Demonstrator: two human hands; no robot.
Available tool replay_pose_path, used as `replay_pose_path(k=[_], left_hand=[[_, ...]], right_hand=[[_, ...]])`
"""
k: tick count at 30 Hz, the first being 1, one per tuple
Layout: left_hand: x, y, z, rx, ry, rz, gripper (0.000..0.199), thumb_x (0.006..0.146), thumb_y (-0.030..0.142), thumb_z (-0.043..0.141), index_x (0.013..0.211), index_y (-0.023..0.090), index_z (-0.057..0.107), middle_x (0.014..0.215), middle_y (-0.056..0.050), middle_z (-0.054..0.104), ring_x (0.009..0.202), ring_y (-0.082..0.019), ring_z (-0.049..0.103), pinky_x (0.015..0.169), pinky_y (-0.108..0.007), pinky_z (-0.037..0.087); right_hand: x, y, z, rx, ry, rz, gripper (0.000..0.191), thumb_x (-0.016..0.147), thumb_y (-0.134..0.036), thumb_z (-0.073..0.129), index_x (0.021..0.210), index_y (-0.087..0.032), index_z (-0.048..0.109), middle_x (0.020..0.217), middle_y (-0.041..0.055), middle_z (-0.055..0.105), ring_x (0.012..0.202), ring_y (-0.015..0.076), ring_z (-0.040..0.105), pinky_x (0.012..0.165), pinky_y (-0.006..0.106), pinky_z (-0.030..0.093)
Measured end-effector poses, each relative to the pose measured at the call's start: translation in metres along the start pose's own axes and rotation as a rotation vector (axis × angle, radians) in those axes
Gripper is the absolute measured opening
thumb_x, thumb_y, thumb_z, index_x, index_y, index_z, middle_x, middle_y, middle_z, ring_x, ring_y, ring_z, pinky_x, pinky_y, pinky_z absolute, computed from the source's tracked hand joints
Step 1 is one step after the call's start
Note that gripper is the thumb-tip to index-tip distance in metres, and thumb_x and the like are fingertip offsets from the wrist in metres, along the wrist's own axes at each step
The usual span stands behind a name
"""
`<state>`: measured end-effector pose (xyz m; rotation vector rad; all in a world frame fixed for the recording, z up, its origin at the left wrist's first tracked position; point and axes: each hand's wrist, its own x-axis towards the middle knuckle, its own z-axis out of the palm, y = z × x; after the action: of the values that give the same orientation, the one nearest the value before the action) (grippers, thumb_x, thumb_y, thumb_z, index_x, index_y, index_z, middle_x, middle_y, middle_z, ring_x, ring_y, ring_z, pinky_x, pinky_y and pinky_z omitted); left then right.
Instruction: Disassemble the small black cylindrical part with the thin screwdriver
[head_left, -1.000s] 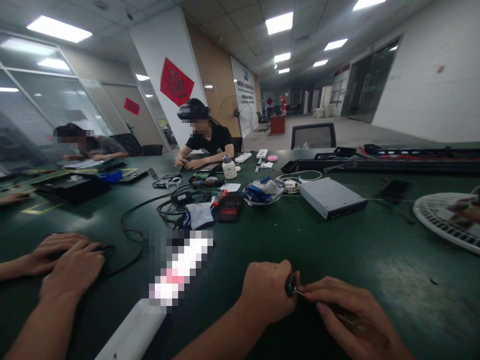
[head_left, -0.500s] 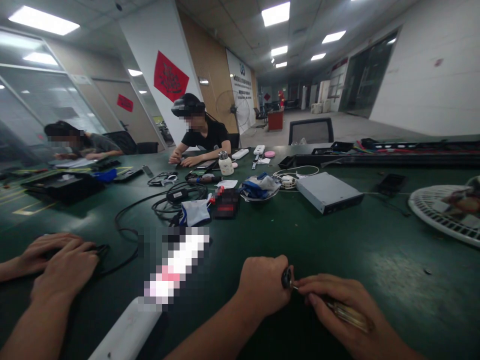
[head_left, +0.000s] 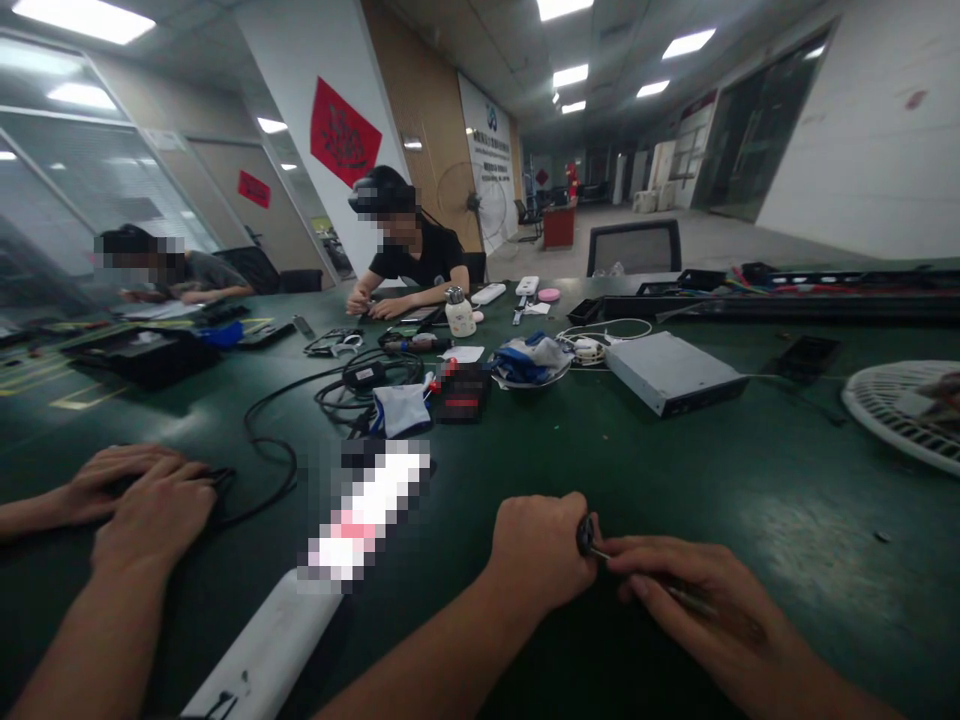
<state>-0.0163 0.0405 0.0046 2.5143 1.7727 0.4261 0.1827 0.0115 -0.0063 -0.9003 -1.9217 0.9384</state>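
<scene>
Nearest, at the right of centre, the person's left hand [head_left: 540, 555] is curled closed, pinching a small round dark part [head_left: 586, 536] by its thumb side, just above the green worktop [head_left: 540, 455]. The right hand [head_left: 697, 590] is closed around the handle of a slim tool [head_left: 694, 600], seemingly a screwdriver, its thin metal shaft reaching the part's face; whether the tip is seated in anything is too small to tell. The step in hand looks like working on that part with the tool, and the next move seems to call for a firm left grip and a shaft held in line. At near left lies a white device [head_left: 262, 640], its upper stretch pixelated and the dark marks on its near end unreadable. Beyond, a black box [head_left: 462, 392] shows a red band but no legible brand, and a grey metal box [head_left: 671, 365] to its right shows no readable label. Far off, a red paper diamond [head_left: 345, 132] bears dark Chinese-style characters, a smaller red paper [head_left: 254, 189] hangs on a door, and a white wall sign [head_left: 486, 165] carries a logo above lines too small to read.
</scene>
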Motion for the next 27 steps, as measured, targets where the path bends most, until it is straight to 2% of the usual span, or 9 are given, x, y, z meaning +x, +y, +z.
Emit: replay_pose_path(k=[4, 8, 11, 16, 22, 27], left_hand=[[0.0007, -0.0004, 0.001, -0.004, -0.026, 0.016, 0.025, 0.091, 0.041, 0.05, 0.077, 0.023, 0.061, 0.069, 0.001, 0.07, 0.061, -0.019, 0.065, 0.052, -0.028, 0.032], [0.0026, -0.0007, 0.001, 0.003, -0.048, 0.022, 0.025, 0.09, 0.041, 0.051, 0.076, 0.023, 0.06, 0.069, 0.0, 0.07, 0.063, -0.021, 0.066, 0.053, -0.028, 0.033], [0.0036, -0.0005, 0.0003, 0.008, -0.05, 0.018, 0.027, 0.091, 0.041, 0.05, 0.074, 0.023, 0.06, 0.068, 0.0, 0.07, 0.063, -0.021, 0.066, 0.054, -0.029, 0.033], [0.0036, 0.0003, -0.0008, -0.007, -0.051, 0.022, 0.029, 0.091, 0.043, 0.05, 0.073, 0.023, 0.06, 0.067, 0.001, 0.07, 0.062, -0.02, 0.066, 0.053, -0.029, 0.031], [0.0036, -0.0004, -0.0005, -0.002, -0.065, 0.027, 0.028, 0.091, 0.041, 0.05, 0.073, 0.022, 0.059, 0.067, 0.0, 0.069, 0.062, -0.019, 0.066, 0.053, -0.028, 0.029], [0.0041, -0.0007, -0.0008, -0.005, -0.091, 0.053, 0.029, 0.092, 0.043, 0.049, 0.073, 0.022, 0.059, 0.068, 0.0, 0.069, 0.062, -0.02, 0.065, 0.053, -0.028, 0.029]], right_hand=[[0.0024, -0.0049, -0.0026, -0.043, 0.028, 0.023, 0.017, 0.092, -0.023, 0.059, 0.096, -0.029, 0.075, 0.104, 0.0021, 0.077, 0.087, 0.0183, 0.074, 0.075, 0.026, 0.061], [0.0062, -0.0077, -0.0039, 0.05, -0.007, 0.042, 0.02, 0.094, -0.02, 0.056, 0.1, -0.029, 0.072, 0.095, 0.0001, 0.076, 0.086, 0.0161, 0.072, 0.077, 0.026, 0.058], [0.008, -0.0078, -0.0037, 0.115, 0.008, 0.032, 0.02, 0.092, -0.017, 0.056, 0.099, -0.027, 0.072, 0.099, 0.0009, 0.075, 0.087, 0.0153, 0.072, 0.08, 0.027, 0.057], [0.0074, -0.0092, -0.0042, 0.138, -0.071, 0.05, 0.02, 0.091, -0.014, 0.057, 0.099, -0.025, 0.072, 0.095, 0.0014, 0.074, 0.091, 0.0161, 0.071, 0.082, 0.028, 0.056], [0.0053, -0.0062, -0.0031, 0.085, -0.003, 0.045, 0.022, 0.09, -0.011, 0.056, 0.099, -0.024, 0.072, 0.098, 0.0012, 0.074, 0.08, 0.0137, 0.07, 0.071, 0.025, 0.055], [0.0049, -0.0051, -0.003, 0.073, -0.007, 0.026, 0.023, 0.091, -0.012, 0.058, 0.105, -0.025, 0.071, 0.102, 0.0014, 0.073, 0.085, 0.0138, 0.07, 0.076, 0.026, 0.055]])
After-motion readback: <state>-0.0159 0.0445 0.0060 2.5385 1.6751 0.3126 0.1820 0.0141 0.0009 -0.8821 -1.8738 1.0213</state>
